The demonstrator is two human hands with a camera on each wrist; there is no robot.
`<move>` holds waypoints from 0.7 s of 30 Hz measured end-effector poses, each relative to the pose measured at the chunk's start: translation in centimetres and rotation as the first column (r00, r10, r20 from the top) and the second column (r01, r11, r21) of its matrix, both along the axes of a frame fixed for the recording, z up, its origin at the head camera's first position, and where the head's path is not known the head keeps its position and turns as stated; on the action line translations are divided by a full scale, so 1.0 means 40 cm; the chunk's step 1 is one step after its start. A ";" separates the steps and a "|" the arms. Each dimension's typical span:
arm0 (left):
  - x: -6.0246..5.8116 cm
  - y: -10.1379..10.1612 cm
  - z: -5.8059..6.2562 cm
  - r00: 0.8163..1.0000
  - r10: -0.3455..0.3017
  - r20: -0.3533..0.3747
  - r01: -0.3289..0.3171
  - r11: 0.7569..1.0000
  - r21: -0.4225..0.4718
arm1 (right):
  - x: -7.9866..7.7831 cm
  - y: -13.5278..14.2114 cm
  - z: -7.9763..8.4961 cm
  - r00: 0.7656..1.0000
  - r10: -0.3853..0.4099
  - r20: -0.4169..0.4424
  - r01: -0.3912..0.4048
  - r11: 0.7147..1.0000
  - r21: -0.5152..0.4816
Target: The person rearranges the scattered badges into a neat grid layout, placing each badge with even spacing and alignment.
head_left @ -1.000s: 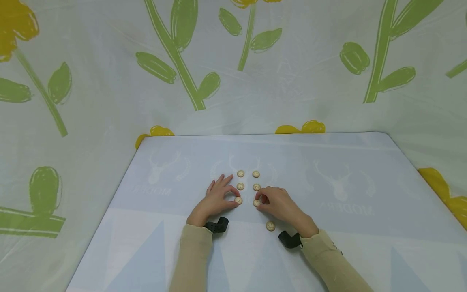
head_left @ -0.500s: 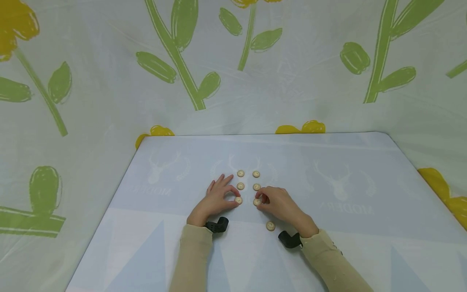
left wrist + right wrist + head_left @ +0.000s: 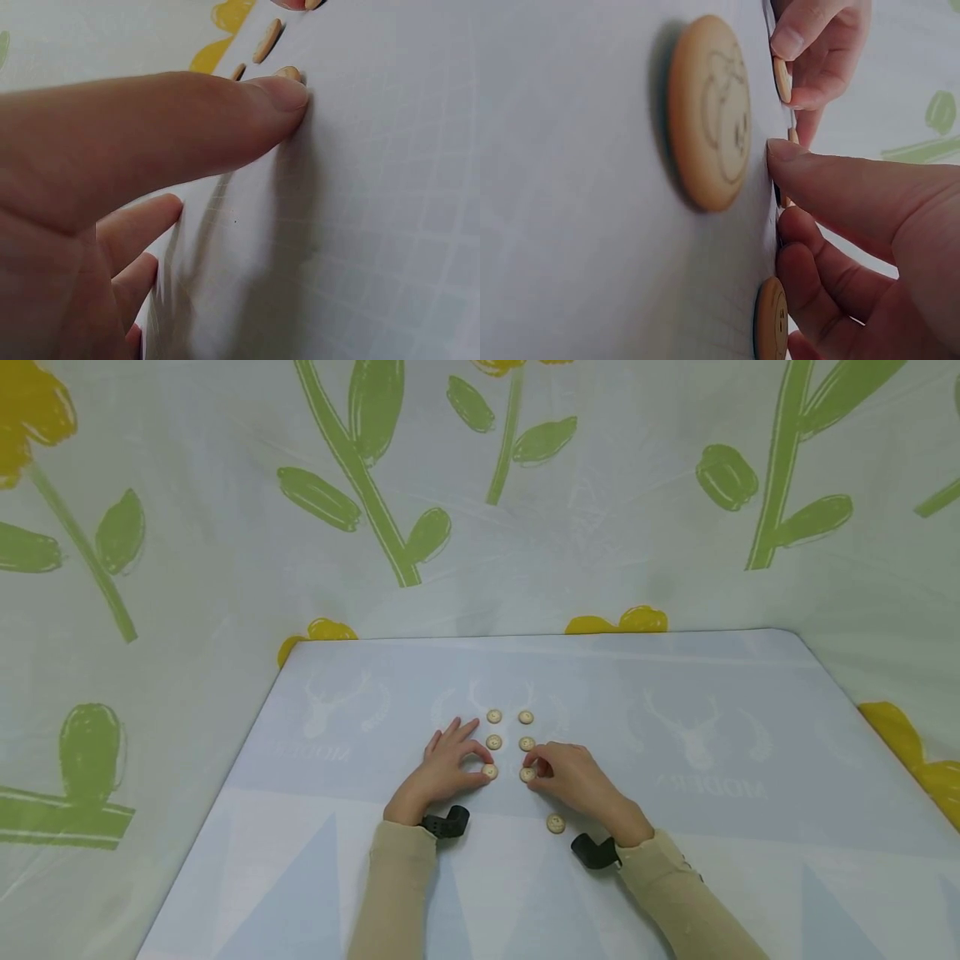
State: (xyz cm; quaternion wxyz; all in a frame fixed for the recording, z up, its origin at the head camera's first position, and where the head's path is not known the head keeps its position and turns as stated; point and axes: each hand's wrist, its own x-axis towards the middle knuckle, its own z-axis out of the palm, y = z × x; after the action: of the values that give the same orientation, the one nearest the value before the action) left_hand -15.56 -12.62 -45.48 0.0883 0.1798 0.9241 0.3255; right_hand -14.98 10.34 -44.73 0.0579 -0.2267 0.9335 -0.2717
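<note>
Frame centre | left hand (image 3: 444,767) pinches left disc (image 3: 490,772) | right hand (image 3: 573,777) pinches right disc (image 3: 527,775) | risk: its closeness could nudge the disc just above (image 3: 527,743)

Location type: small screened work area, fitted out as a recording station. Enclosure: creased pale sheeting (image 3: 225,568) lies behind the tabletop (image 3: 562,681) and along its left and right sides, printed with yellow flowers (image 3: 33,418) and green stems (image 3: 366,497). Work surface: pale blue and white, decorated with triangles (image 3: 300,902), stag heads (image 3: 699,743) and faint lettering (image 3: 708,786). Instrumentation: one black device (image 3: 446,823) is worn at each wrist. Building type: home, office or lab cannot be determined, as the sheeting fills the background.
</note>
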 end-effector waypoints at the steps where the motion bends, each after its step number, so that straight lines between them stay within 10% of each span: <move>1: 0.000 0.000 0.000 1.000 0.000 0.001 0.000 1.000 -0.001 | 0.000 0.001 0.000 1.000 -0.001 0.013 0.001 1.000 -0.011; 10: 0.000 0.002 0.004 1.000 0.005 0.014 -0.005 1.000 0.003 | -0.012 0.029 0.019 0.979 -0.081 0.184 0.102 0.989 -0.104; 21: 0.002 0.002 0.005 1.000 0.005 0.019 -0.005 1.000 0.016 | -0.035 0.086 0.044 0.984 -0.050 0.168 0.066 0.994 -0.091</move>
State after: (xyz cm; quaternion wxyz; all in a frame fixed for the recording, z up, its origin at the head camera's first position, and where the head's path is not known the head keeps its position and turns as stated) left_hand -15.50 -12.54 -45.27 0.0946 0.1751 0.9211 0.3347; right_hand -16.38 13.77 -42.97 0.1163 -0.1784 0.9175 -0.3358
